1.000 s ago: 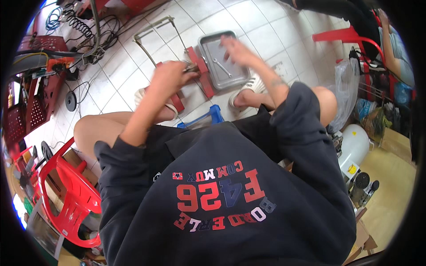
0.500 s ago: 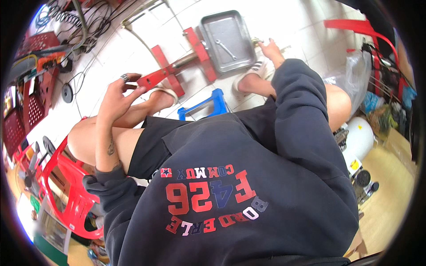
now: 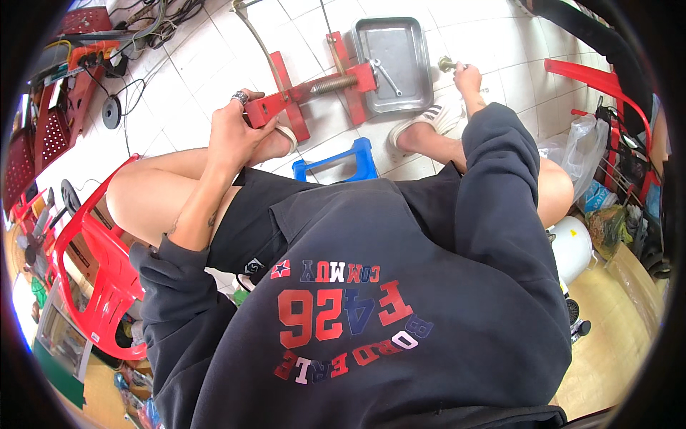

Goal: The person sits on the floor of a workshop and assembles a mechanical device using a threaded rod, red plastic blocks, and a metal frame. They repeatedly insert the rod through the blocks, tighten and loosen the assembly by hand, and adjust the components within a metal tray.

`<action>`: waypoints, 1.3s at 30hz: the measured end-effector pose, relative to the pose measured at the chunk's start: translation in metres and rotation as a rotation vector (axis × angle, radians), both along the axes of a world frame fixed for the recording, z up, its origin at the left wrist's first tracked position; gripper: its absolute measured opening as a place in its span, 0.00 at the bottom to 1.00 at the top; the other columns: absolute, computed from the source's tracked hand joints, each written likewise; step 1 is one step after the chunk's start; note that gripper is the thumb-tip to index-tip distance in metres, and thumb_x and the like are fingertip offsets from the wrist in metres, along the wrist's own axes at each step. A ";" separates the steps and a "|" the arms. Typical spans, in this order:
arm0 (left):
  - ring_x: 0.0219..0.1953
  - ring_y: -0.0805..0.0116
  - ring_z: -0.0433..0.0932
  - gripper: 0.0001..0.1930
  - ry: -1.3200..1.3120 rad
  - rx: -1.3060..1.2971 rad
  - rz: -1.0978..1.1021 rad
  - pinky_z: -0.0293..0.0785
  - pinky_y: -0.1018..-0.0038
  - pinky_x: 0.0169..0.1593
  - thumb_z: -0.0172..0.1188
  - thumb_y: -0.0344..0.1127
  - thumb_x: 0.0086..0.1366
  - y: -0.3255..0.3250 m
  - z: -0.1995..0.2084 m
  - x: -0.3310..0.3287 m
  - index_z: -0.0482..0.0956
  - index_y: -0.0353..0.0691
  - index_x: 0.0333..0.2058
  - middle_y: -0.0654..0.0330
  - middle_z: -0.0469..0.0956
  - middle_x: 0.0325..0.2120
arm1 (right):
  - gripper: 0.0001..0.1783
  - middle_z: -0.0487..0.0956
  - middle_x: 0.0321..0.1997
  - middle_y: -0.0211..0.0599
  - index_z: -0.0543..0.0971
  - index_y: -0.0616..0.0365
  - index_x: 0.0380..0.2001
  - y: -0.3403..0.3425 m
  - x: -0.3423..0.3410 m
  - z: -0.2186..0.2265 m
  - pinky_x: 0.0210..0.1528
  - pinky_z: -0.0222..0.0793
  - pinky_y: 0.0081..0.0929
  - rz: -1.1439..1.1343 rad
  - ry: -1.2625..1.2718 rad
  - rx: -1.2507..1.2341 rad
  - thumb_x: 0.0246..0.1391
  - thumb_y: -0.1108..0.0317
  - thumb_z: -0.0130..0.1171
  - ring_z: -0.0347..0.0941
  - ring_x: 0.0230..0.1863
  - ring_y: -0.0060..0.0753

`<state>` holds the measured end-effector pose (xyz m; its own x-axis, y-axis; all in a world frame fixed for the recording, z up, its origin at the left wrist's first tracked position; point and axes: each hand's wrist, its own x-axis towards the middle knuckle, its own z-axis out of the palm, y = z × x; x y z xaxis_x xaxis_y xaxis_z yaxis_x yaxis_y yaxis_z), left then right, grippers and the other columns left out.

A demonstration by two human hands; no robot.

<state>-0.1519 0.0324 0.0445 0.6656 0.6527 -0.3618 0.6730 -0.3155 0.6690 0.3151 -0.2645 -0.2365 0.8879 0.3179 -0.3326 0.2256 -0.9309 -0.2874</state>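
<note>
My left hand [image 3: 236, 136] is closed round the near end of a red metal bar [image 3: 268, 107]. A thick threaded or coiled metal piece [image 3: 334, 84] lies along the bar's far part. Two red crosspieces, one a red foot piece [image 3: 296, 123], cross beneath it. To the right, my right hand [image 3: 469, 80] pinches a small brass-coloured metal part [image 3: 447, 64], too small to name exactly. Between the hands, on the floor, lies a grey metal tray [image 3: 391, 106]. A wrench [image 3: 388, 77] rests inside it, and the bar's far end reaches its left edge.
A blue plastic stool [image 3: 368, 157] stands between my legs. At left are a red plastic chair [image 3: 93, 286], tangled cables [image 3: 153, 28] and red perforated racks [image 3: 56, 139]. At right are another red chair [image 3: 593, 71], a clear plastic bag [image 3: 582, 143] and a white tank [image 3: 572, 247].
The red bar has swung or slid right, its far end now reaching the tray, and my left hand has closed more fully on it. My right hand has moved slightly right with the brass part.
</note>
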 end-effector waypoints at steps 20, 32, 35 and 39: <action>0.56 0.57 0.80 0.44 -0.110 -0.064 -0.228 0.75 0.64 0.60 0.77 0.43 0.52 0.046 -0.003 0.048 0.66 0.41 0.66 0.46 0.78 0.56 | 0.18 0.86 0.39 0.37 0.82 0.61 0.44 0.136 -0.075 0.373 0.43 0.75 0.21 0.248 0.348 0.777 0.68 0.56 0.55 0.83 0.41 0.26; 0.27 0.77 0.72 0.15 -0.569 0.061 0.175 0.69 0.76 0.33 0.57 0.41 0.70 0.019 0.041 0.030 0.78 0.37 0.49 0.62 0.80 0.30 | 0.21 0.84 0.45 0.42 0.76 0.64 0.55 0.204 -0.243 0.351 0.51 0.78 0.27 0.409 1.218 0.715 0.71 0.57 0.51 0.83 0.45 0.31; 0.23 0.79 0.67 0.13 -0.399 -0.085 0.339 0.64 0.77 0.28 0.56 0.41 0.71 0.033 0.024 0.029 0.77 0.35 0.44 0.62 0.76 0.26 | 0.25 0.84 0.45 0.38 0.76 0.60 0.57 0.212 -0.228 0.348 0.49 0.75 0.28 0.845 0.477 0.570 0.67 0.52 0.56 0.80 0.41 0.30; 0.20 0.78 0.65 0.12 -0.291 -0.483 0.608 0.62 0.78 0.21 0.52 0.39 0.73 0.036 0.000 0.021 0.73 0.34 0.42 0.60 0.74 0.27 | 0.35 0.84 0.45 0.40 0.75 0.54 0.60 0.218 -0.211 0.315 0.52 0.74 0.34 1.097 0.052 0.441 0.57 0.43 0.64 0.80 0.46 0.38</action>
